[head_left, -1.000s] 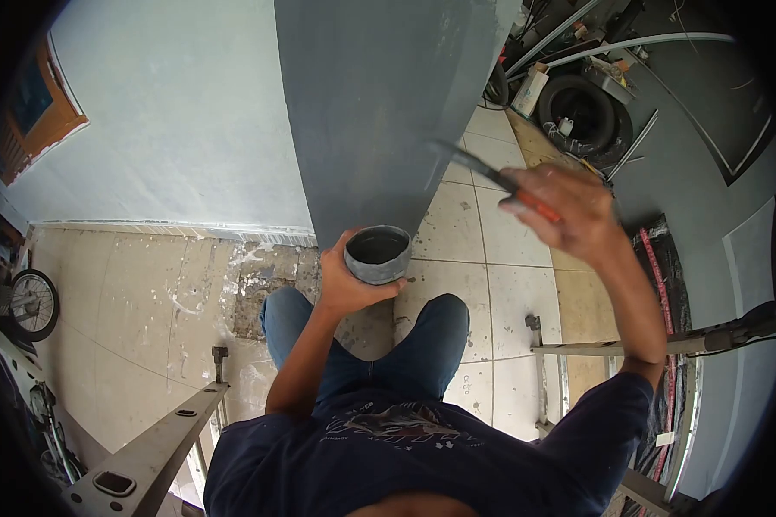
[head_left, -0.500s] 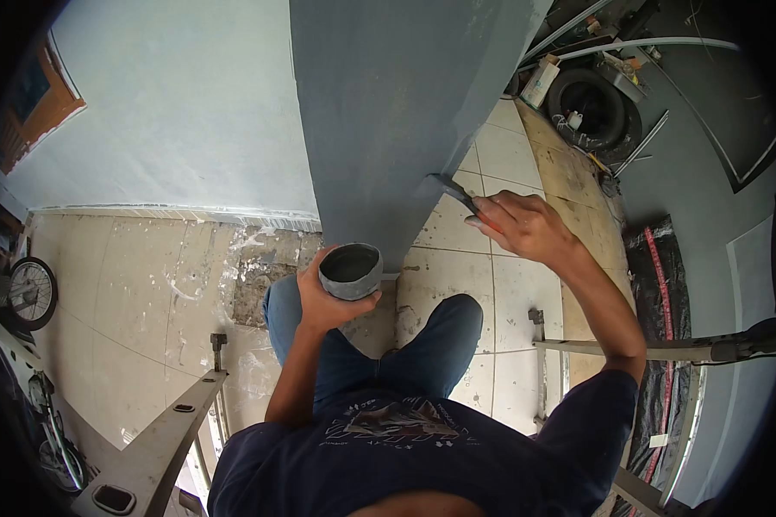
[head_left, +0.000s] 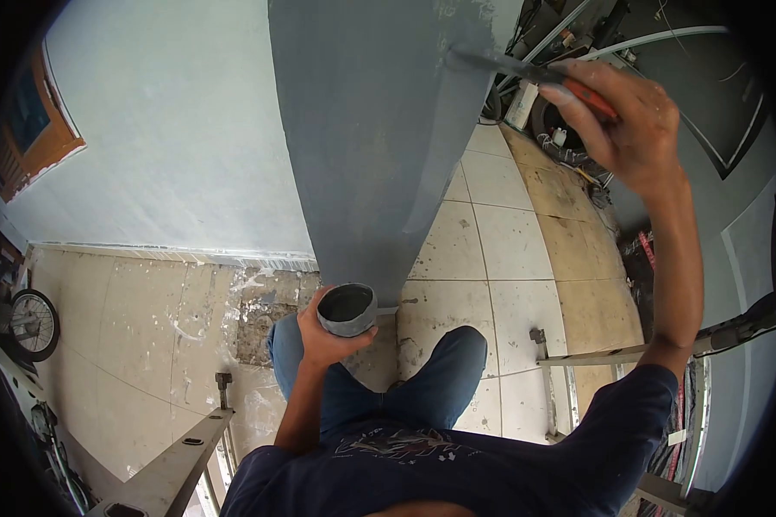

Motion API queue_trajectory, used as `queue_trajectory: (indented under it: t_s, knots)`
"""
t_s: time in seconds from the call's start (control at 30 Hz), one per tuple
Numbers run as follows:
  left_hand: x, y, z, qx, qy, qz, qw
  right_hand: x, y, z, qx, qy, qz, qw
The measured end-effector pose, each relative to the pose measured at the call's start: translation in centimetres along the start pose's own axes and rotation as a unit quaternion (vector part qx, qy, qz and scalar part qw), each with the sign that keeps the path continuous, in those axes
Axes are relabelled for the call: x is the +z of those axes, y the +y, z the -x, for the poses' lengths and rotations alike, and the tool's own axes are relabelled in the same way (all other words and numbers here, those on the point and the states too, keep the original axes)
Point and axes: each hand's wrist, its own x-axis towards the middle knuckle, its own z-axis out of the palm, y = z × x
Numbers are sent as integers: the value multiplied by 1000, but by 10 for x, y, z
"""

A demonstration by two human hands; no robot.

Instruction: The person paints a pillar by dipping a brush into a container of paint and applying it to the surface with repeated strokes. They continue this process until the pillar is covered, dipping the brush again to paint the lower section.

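A round, paint-smeared cup with dark grey paint inside sits in my left hand, its fingers wrapped round the side and base. My right hand is raised at the upper right and grips a paintbrush by its red-orange handle. The dark bristle end meets the upper right part of the grey column, near its right edge. Wet-looking, uneven streaks show on the column around the bristles.
A pale wall adjoins the column on the left. Metal ladder-like rails stand on both sides of me. Below are stained floor tiles. A tyre lies among clutter at the upper right; a spoked wheel stands at the far left.
My right hand has moved up and to the right with the paintbrush, whose bristles have gone from the column's lower right edge to higher on its face. The cup appears slightly lower in view.
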Motion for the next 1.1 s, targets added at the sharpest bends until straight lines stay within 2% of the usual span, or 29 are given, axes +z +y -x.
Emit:
queue_trajectory:
  t_s: [0.07,0.2,0.27,0.33,0.4,0.47,0.5,0.57,0.63,0.7,0.9,0.97,1.1]
  knots:
    - [1,1,0,2,0,1,1000,-4,6,-7,-16,63,40,997]
    - [-3,2,4,-13,-11,4,1000,3,-23,15,2,56,37,998]
    - [-5,-1,7,-5,-15,-5,1000,19,-51,46,32,25,-86,995]
    - [-7,-4,11,-6,-15,-18,1000,38,-81,82,57,-59,-123,989]
    - [-8,-8,14,-16,-21,-13,1000,68,-102,110,61,-74,-165,982]
    - [-8,-11,17,-25,-27,-10,999,90,-117,134,70,-136,-209,966]
    - [-7,-15,19,-17,-25,-14,999,98,-122,137,51,-141,-188,971]
    - [-7,-16,22,-13,-24,-20,999,109,-119,142,53,-144,-189,970]
    - [-7,-11,23,-58,-30,0,998,110,-109,137,58,-144,-194,969]
    - [-8,-14,24,-45,-29,-12,998,100,-100,127,56,-140,-175,973]
    - [-9,-16,21,-35,-31,-31,998,51,-60,82,77,-129,-130,980]
    - [-8,-18,19,-34,-31,-32,998,34,-46,63,53,-90,-90,990]
    - [-4,-18,17,-19,-40,-30,999,6,-22,31,48,-81,-38,995]
